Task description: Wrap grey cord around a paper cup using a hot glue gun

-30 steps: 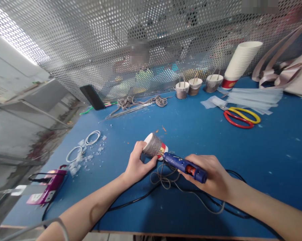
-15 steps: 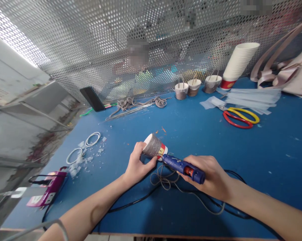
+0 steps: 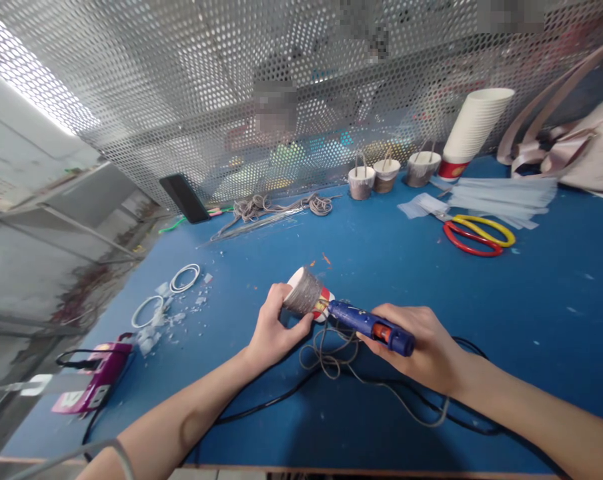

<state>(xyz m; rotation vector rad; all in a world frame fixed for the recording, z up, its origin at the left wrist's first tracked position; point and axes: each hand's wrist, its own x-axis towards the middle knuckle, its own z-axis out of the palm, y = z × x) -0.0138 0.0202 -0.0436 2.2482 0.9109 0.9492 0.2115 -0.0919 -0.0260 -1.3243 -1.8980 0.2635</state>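
My left hand is closed around a tilted paper cup, its open rim facing up and left. Grey-brown cord covers most of the cup's side; a red and yellow printed band still shows near the base. My right hand grips a blue glue gun. The gun's nozzle meets or nearly meets the cup by the edge of the wound cord; actual contact is too small to tell. Below the cup lies a loose tangle of cord on the blue table.
At the back stand several cord-wrapped cups and a stack of paper cups. Scissors lie by translucent strips. Cord bundles, a phone, white rings and a purple power strip are leftward. A black cable crosses the front.
My right hand has shifted the glue gun slightly right and levelled it a little, its nozzle staying by the cup. The left hand and cup hold almost still.
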